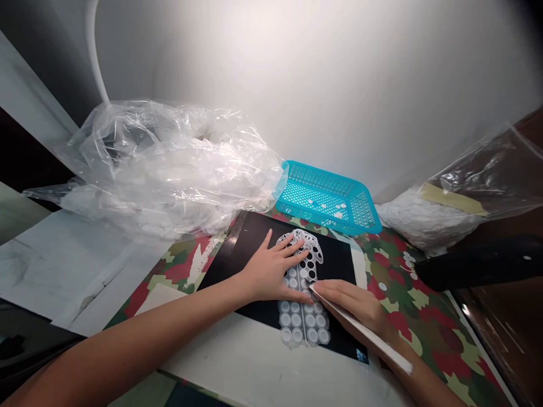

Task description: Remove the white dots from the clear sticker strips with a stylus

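Note:
A pale sheet of rubbery-looking white discs [304, 323], joined in rows, lies on a black mat [233, 251]. Its far part shows round holes with the black mat visible through them, while discs sit in the near rows. My left hand [271, 270] rests on the sheet's upper left with fingers spread, holding nothing. Closed in my right hand [354, 302] is a long white-handled tool [377, 337]. Its dark, narrow tip touches or hovers close above the discs beside my left thumb; I cannot tell which. The tip's exact shape is hard to make out.
Behind the mat sits a blue perforated basket [360, 189] with a few small white pieces. A large clear plastic bag [182, 175] of white material stands left. Another bag [441, 217] is at right. Loose white discs [382, 286] lie on the camouflage-patterned cover [394, 308].

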`<state>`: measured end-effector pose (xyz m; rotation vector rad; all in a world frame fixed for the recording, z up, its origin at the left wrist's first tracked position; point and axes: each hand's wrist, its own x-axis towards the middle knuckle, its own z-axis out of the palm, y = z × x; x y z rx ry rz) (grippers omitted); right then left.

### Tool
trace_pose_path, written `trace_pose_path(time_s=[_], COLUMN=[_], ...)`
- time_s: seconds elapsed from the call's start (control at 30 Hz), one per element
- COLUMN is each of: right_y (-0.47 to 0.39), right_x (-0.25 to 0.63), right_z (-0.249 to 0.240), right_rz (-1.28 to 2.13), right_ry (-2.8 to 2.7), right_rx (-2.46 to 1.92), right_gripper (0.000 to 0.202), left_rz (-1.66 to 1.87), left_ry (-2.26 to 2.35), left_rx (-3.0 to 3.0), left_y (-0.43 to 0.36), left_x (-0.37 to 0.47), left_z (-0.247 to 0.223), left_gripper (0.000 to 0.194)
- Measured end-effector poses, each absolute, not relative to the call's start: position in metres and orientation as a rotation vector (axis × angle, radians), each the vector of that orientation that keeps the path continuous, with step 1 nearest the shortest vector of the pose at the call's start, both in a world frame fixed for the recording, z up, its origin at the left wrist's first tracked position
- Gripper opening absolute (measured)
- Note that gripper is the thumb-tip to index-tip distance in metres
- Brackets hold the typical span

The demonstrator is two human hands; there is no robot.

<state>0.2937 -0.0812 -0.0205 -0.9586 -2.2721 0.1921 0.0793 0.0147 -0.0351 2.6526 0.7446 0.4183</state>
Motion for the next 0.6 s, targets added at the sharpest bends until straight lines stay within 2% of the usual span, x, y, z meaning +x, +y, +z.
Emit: trace_pose_path(time_s=[0.27, 0.6], right_y=[-0.076, -0.070], right_x=[0.287, 0.286], right_z=[-0.023, -0.030], right_rz=[-0.027, -0.074], right_ry=[-2.313, -2.242], right_rx=[-0.955, -1.070], right_gripper=[0.034, 0.034], left_rz=[0.431, 0.451], left_ry=[0.738, 0.742], left_rx=[2.631, 2.639], left_y=[0.015, 0.015], left_x=[0.080, 0.080], left_z=[-0.035, -0.037], left_gripper=[0.083, 0.085])
